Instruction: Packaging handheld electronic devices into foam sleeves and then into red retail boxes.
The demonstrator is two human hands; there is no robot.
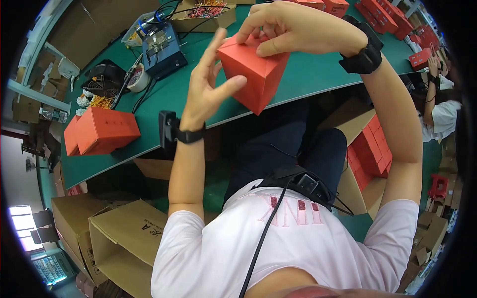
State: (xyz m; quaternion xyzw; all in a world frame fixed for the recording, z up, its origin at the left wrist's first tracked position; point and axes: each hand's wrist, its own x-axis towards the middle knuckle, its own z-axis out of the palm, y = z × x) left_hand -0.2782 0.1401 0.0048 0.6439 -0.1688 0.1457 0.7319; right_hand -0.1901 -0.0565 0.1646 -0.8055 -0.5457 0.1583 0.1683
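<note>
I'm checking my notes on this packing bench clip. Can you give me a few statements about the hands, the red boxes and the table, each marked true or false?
1. Both hands touch the red box. True: the left hand is at its left side, the right hand on its top.
2. The box rests flat on the green table. False: it is held up above the edge, tilted.
3. Another red box lies on the table to the person's left. True.
4. Both wrists are bare. False: each wears a black band.
5. The cardboard carton at lower left is sealed. False: its flaps stand open.
</note>
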